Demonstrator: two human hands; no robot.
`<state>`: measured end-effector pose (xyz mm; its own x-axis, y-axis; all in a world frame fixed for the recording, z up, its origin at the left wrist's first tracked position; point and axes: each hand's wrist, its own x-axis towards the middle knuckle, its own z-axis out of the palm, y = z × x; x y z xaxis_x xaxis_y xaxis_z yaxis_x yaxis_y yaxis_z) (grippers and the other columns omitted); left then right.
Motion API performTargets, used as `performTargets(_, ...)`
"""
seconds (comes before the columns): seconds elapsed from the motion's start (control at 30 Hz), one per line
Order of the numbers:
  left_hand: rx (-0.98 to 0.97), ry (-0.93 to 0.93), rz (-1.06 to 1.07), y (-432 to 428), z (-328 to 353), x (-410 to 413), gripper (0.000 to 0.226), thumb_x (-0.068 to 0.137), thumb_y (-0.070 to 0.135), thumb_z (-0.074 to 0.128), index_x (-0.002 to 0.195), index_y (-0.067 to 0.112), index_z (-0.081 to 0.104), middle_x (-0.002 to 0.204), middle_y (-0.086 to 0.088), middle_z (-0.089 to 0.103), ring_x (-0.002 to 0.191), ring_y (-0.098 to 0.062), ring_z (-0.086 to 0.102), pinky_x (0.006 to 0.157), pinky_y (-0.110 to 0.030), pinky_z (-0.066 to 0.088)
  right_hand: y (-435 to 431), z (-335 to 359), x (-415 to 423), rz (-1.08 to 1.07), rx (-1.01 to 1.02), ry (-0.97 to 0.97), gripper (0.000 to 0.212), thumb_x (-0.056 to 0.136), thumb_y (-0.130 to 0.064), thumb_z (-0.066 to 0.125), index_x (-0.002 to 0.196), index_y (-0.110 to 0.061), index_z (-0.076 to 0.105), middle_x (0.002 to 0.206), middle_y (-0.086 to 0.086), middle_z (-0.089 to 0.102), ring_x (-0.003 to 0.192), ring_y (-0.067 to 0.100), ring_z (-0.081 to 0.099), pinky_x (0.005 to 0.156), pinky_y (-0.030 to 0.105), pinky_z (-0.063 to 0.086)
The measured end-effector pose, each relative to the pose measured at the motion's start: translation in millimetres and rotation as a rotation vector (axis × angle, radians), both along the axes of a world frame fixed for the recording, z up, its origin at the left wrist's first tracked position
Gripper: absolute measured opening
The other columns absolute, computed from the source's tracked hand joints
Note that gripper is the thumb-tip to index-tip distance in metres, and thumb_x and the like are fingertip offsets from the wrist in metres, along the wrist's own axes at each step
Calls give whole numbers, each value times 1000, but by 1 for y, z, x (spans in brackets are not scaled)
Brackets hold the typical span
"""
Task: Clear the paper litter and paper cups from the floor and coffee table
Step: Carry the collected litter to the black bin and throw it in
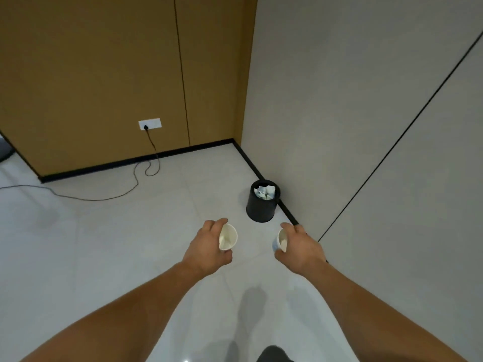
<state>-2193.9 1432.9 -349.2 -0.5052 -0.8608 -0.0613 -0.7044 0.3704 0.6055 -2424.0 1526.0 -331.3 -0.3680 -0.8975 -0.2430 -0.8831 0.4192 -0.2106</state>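
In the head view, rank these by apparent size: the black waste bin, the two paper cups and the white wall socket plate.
1. black waste bin, largest though farther off.
2. left-hand paper cup and right-hand paper cup: they look alike and each is partly covered, so they are unranked.
3. white wall socket plate, smallest and farthest away.

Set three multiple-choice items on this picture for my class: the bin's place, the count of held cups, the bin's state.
1. The black bin stands: A) beside the grey wall; B) under the socket; C) mid-floor.
2. The paper cups held number: A) one; B) two; C) three.
3. The bin is: A) empty; B) tipped over; C) upright, holding paper.
Answers: A, it sits by that wall's skirting; B, the left hand and right hand grip one each; C, white paper shows in its mouth.
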Motion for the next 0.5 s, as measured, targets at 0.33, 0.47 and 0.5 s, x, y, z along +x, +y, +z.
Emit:
performTargets(0.33, 30, -24, -76, -142, -24, -170, 82, 74, 41, 74, 142, 28, 31, 136, 4, 38, 117, -20, 47, 94, -34, 47, -124, -27, -158, -91, 9, -34, 74, 85, -46, 61, 147, -30, 25, 133, 2, 40, 111, 26, 56, 87, 35, 47)
performTargets(0.47, 36, -30, -42, -195, -25, -233, 82, 74, 40, 74, 141, 27, 31, 135, 3, 38, 116, -19, 47, 91, -31, 47, -182, -25, -221, -37, 28, -60, 75, 84, -45, 61, 148, -29, 25, 132, 3, 41, 111, 26, 56, 88, 35, 49)
performTargets(0.5, 39, -21, -25, -208, -24, -247, 81, 73, 39, 74, 141, 27, 31, 135, 4, 38, 115, -19, 47, 90, -31, 47, -197, -25, -235, -19, 34, -53, 76, 84, -45, 61, 149, -28, 25, 134, 3, 41, 112, 26, 56, 89, 35, 49)
